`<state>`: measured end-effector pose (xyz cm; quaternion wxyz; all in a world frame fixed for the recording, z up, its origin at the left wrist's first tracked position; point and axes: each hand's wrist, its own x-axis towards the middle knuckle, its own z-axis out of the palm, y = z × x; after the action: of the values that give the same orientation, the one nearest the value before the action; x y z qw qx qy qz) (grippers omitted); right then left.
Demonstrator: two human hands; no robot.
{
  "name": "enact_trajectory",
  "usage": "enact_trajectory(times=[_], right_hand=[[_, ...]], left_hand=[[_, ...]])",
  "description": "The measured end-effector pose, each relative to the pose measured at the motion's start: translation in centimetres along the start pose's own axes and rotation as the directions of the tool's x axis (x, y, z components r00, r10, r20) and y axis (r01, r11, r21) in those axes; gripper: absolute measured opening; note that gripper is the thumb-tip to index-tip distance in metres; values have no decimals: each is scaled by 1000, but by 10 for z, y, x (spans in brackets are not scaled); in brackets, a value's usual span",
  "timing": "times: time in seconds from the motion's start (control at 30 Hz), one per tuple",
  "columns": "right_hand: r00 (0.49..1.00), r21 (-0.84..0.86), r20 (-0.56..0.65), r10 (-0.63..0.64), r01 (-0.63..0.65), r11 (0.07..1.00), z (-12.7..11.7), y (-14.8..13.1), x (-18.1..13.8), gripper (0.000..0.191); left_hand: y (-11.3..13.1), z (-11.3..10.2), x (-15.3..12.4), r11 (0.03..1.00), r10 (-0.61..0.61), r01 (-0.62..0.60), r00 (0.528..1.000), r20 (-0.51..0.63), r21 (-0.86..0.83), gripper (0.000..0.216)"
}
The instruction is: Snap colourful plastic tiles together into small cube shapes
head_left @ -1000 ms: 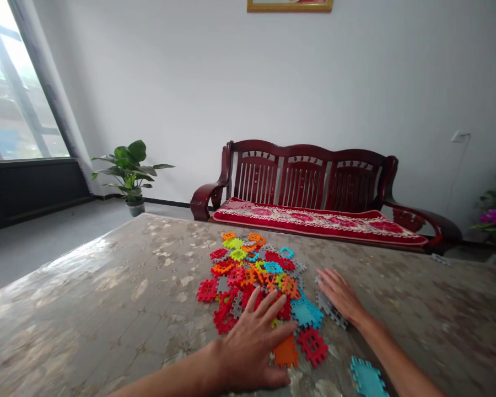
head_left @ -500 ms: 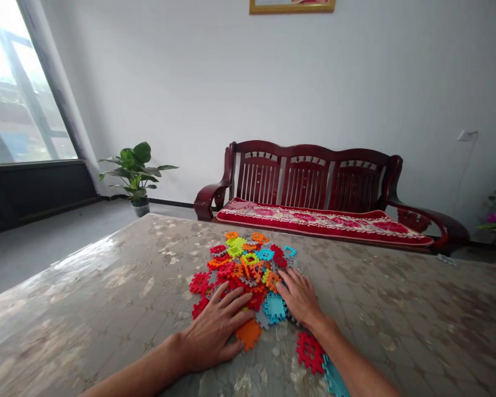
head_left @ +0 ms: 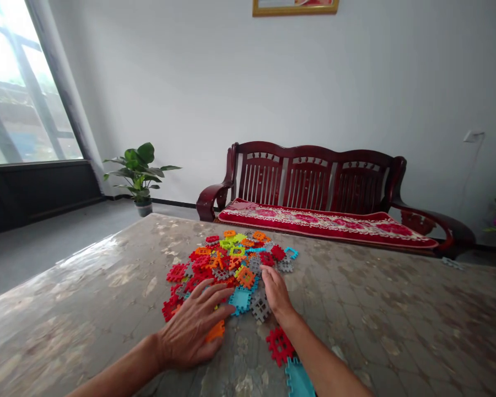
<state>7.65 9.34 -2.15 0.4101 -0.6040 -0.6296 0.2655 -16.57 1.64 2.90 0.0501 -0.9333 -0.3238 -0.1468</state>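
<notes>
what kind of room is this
Most likely a home living room: a carved wooden bench with a red cushion stands against the wall, a potted plant sits by a big window, and colourful toy tiles lie spread on the table.

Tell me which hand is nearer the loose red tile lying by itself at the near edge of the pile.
Right. The red tile lies just beside the right wrist, with the right hand a little beyond it. The left hand rests flat on the pile's left side, farther away.
</notes>
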Motion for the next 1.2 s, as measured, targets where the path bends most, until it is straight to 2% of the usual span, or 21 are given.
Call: enact_trajectory(times=[0.07, 0.13, 0.17, 0.27, 0.33, 0.37, 0.47, 0.57, 0.67, 0.83, 0.97, 1.2], right_hand=[[999, 85, -26, -36, 38, 996, -10, 3, 6, 50], [995, 75, -92, -48, 55, 996, -24, 11, 16, 51], [991, 38, -122, -48, 53, 998, -30, 16, 22, 51], [985, -186, -149, -89, 60, 981, -49, 33, 43, 53], [990, -365, -115, -75, 28, 931, -58, 44, 56, 51], [992, -404, -109, -68, 18, 914, -61, 48, 62, 49], [999, -498, -12, -45, 33, 867, -65, 55, 75, 49], [991, -546, 130, -34, 100, 832, -58, 53, 80, 50], [984, -540, 171, -46, 133, 831, -43, 46, 74, 50], [982, -565, 148, -119, 183, 805, -17, 29, 49, 48], [982, -599, 99, -164, 190, 778, 0, 16, 29, 46], [975, -524, 68, -214, 217, 823, 29, -10, 5, 44]], left_hand=[[26, 0, 13, 996, 82, -83, 996, -21, -30, 55], [57, 9, 31, 974, 221, -220, 975, 8, -62, 60], [73, 18, 42, 952, 303, -302, 953, 13, -57, 56], [112, 55, 74, 898, 441, -441, 896, -56, 18, 40], [125, 78, 90, 866, 499, -497, 864, -63, 56, 40], [127, 85, 95, 877, 480, -476, 875, -61, 67, 40], [119, 87, 95, 901, 429, -427, 903, -18, 73, 40], [101, 69, 80, 933, 358, -359, 933, 32, 19, 46], [85, 49, 62, 964, 263, -260, 962, 76, -46, 47], [61, 28, 41, 981, 179, -167, 976, 127, -94, 51], [41, 16, 24, 989, 134, -126, 982, 132, -71, 54], [11, 6, -9, 998, 48, -52, 989, 143, 24, 61]])
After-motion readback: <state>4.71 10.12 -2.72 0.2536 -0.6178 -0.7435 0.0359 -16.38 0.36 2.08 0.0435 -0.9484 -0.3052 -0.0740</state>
